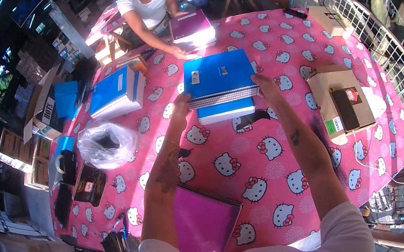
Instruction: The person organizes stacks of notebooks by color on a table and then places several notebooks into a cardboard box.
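Both my arms stretch forward over the table. My left hand [183,103] and my right hand [264,84] grip the near corners of a stack of blue spiral notebooks [218,72], one hand at each side. The black spiral bindings run along the edge closest to me. Partly under this stack shows another blue notebook pile [226,111], its white page edges toward me. A purple spiral notebook [207,222] lies close to my body, under my left forearm.
Opposite, a person in white touches a purple notebook stack [193,27]. More blue notebooks [112,90], a clear plastic bag [107,145] and a black tape dispenser [67,167] are on the left. A phone [346,108] rests on a cardboard box [321,84] on the right.
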`<action>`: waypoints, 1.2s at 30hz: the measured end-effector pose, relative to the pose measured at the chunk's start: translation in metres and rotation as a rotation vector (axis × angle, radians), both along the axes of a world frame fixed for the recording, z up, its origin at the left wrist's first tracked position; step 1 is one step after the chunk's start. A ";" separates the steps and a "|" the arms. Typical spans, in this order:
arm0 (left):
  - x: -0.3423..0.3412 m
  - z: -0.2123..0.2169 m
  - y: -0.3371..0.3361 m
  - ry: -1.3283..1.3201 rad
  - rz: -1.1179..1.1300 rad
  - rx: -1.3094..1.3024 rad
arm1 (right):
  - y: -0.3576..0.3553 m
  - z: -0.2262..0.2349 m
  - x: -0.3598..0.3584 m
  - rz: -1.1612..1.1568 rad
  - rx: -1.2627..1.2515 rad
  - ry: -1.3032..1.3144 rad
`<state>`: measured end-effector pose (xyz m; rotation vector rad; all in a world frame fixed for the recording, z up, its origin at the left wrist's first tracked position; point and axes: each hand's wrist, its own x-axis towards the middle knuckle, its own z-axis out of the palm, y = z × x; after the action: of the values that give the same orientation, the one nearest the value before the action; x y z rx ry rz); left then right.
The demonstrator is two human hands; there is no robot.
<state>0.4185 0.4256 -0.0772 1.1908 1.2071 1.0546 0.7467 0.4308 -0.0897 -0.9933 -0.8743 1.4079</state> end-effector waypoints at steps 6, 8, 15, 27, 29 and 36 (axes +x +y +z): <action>-0.029 -0.016 -0.026 0.153 0.136 -0.161 | -0.038 0.019 -0.045 -0.294 -0.195 -0.083; -0.053 -0.001 -0.053 0.615 0.203 0.111 | -0.056 0.011 -0.037 -0.352 -0.046 -0.197; -0.137 0.113 -0.330 1.107 -0.277 0.811 | -0.224 0.039 -0.112 0.603 0.109 -0.529; -0.128 0.005 -0.439 1.215 -0.376 1.238 | -0.254 0.030 -0.162 0.882 0.036 -1.074; -0.136 0.013 -0.437 1.239 -0.468 1.213 | -0.257 0.047 -0.181 0.957 -0.024 -0.995; -0.136 0.063 -0.423 1.199 -0.605 1.274 | -0.264 0.053 -0.178 0.960 -0.185 -0.664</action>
<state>0.2825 0.0027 -0.0142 3.2235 0.7063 0.4877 0.5687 0.1668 -0.0367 -1.2810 -1.9099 1.9977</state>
